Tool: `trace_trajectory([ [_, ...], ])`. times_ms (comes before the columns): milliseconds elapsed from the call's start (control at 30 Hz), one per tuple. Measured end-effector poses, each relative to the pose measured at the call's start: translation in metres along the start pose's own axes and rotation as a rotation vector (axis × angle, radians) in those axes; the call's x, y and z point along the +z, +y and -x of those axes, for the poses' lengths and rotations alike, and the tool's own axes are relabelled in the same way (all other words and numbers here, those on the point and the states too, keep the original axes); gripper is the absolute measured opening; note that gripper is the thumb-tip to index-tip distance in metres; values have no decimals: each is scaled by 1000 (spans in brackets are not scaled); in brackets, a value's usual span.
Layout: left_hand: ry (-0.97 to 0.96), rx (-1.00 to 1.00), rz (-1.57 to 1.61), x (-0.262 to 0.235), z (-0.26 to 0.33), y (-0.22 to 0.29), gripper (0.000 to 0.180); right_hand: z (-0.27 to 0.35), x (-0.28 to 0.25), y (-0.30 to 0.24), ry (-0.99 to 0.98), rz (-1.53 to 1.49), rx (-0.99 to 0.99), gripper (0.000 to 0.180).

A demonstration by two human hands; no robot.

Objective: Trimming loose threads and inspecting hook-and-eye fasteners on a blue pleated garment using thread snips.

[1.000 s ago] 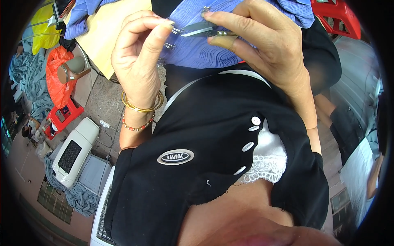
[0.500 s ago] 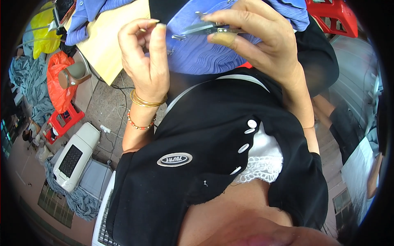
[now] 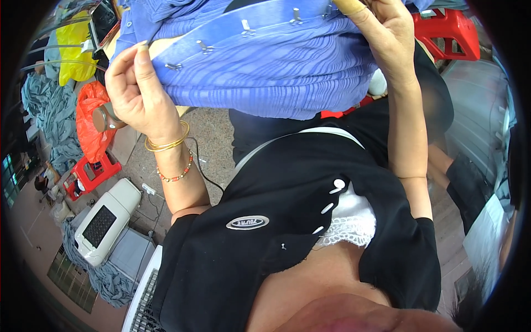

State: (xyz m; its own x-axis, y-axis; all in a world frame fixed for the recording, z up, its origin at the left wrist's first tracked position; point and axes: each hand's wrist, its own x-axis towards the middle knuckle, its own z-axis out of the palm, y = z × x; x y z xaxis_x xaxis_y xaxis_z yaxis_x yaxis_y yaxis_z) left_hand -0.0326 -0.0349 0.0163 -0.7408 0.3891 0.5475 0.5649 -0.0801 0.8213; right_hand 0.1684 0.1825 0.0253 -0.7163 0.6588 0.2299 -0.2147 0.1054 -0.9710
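Observation:
A blue garment (image 3: 265, 77) with a striped, ribbed weave is stretched between my two hands above my lap. Several small shiny metal pieces, perhaps clips or pins, sit in a row along its smooth upper band; one metal piece (image 3: 246, 27) is near the middle. My left hand (image 3: 138, 91) pinches the band's left end between thumb and forefinger. At the upper right, my right hand (image 3: 384, 47), with yellowish tape on its thumb, closes on the other end of the band. Its fingertips run out of the picture, and no snips show in it.
On the left are an orange-red bag (image 3: 91, 124), a red stool (image 3: 94, 177), a white machine head (image 3: 108, 221) and heaped grey-blue cloth (image 3: 50, 119). Another red stool (image 3: 448, 33) stands at upper right. A dark cable (image 3: 202, 166) hangs near my left forearm.
My hands have moved apart, left hand leftward and right hand up and right, spreading the garment wide. The small snips held in my right hand before are out of sight.

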Motion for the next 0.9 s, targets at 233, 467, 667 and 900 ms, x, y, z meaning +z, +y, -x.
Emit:
trace_trajectory([
  [233, -314, -188, -153, 16, 21, -29, 12, -25, 16, 18, -83, 197, -71, 41],
  [467, -212, 268, -260, 22, 29, 14, 22, -25, 18, 18, -4, 227, 58, 20],
  [667, -278, 390, -287, 35, 35, 7, 41, -27, 9, 32, 9, 428, -1, 13],
  [900, -174, 388, -219, 40, 39, 1, 31, -22, 10, 24, 86, 530, -102, 35],
])
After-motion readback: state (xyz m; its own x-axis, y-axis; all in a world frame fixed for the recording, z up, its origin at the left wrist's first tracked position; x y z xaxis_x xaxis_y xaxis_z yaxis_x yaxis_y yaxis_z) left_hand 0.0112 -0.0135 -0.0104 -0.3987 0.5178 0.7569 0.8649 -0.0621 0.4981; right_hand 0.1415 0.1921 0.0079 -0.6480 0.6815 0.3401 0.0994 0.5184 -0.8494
